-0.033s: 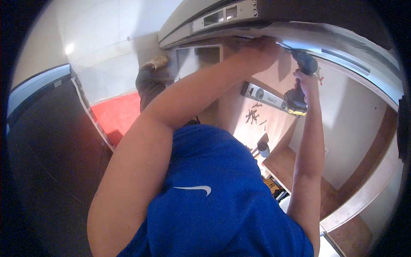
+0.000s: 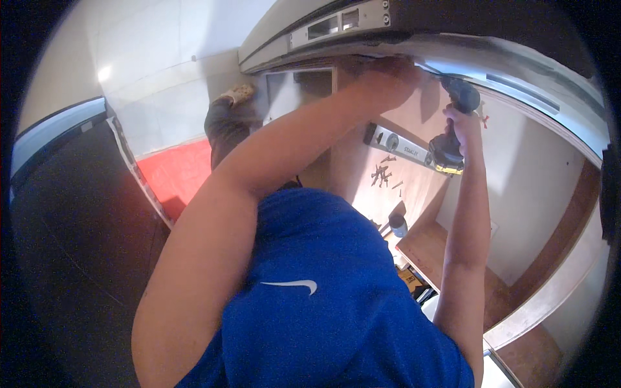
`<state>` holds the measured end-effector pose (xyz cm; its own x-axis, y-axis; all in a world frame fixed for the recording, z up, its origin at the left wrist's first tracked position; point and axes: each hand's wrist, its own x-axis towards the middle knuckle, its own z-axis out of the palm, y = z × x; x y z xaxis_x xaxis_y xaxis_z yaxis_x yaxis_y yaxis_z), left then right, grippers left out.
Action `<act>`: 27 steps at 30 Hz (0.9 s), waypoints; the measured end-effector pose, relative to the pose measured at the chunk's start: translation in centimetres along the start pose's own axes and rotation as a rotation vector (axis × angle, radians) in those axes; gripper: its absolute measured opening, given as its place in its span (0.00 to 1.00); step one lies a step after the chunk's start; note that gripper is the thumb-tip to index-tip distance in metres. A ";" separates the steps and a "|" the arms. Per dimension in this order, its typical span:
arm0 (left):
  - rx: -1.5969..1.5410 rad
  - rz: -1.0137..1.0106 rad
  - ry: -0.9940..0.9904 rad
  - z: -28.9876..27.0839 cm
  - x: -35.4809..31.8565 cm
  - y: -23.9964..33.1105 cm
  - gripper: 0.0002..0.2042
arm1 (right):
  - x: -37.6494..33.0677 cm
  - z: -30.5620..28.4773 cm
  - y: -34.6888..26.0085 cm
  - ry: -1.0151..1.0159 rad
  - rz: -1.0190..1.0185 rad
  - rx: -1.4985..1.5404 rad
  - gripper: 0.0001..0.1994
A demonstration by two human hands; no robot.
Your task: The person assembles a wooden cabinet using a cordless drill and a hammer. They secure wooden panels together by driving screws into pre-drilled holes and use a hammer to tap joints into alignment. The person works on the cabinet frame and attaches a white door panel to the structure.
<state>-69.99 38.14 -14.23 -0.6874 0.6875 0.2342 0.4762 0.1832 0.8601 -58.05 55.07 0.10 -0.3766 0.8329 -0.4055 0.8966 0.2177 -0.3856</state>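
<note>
My right hand [image 2: 464,126] is wrapped round the grip of a black cordless drill [image 2: 464,96] with a yellow-edged battery. The drill lies nearly level, its bit end pointing left toward my left hand [image 2: 398,77]. That hand reaches up under the edge of a long pale panel [image 2: 453,53], close to the drill's tip. Its fingers are mostly hidden and blurred, so whether they hold anything does not show. Below the hands, a spirit level [image 2: 407,148] lies on a wooden board [image 2: 362,171], with several loose screws [image 2: 381,174] beside it.
Another level [image 2: 339,27] rests along the dark surface at the top. A small blue cylindrical thing [image 2: 398,225] stands below the screws. At the left are a red sheet [image 2: 178,174] and a large dark panel [image 2: 71,226]. A dark trouser leg [image 2: 223,126] ends in a tan shoe [image 2: 240,94].
My left hand and forearm have shifted very slightly to the left. The drill and my right hand stay in place.
</note>
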 end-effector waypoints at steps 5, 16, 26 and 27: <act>0.034 0.081 -0.159 -9.2 -6.5 -0.1 0.12 | 1.2 -0.7 0.8 -0.015 0.011 0.008 0.07; -0.227 -0.236 -0.239 -21.2 -19.9 -3.8 0.14 | 0.2 1.6 -1.5 0.173 -0.023 -0.113 0.12; -0.349 -0.201 -0.400 -27.2 -20.6 -8.6 0.14 | 0.0 0.7 -3.0 0.093 0.065 -0.051 0.10; -0.336 -0.211 -0.406 -27.5 -21.1 -9.0 0.14 | 0.0 0.4 -2.5 0.075 0.060 -0.065 0.10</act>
<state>-74.85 2.68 -14.46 -0.4508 0.8876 -0.0944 0.1050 0.1578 0.9819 -60.45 54.33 0.71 -0.3054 0.8807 -0.3620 0.9312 0.1968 -0.3070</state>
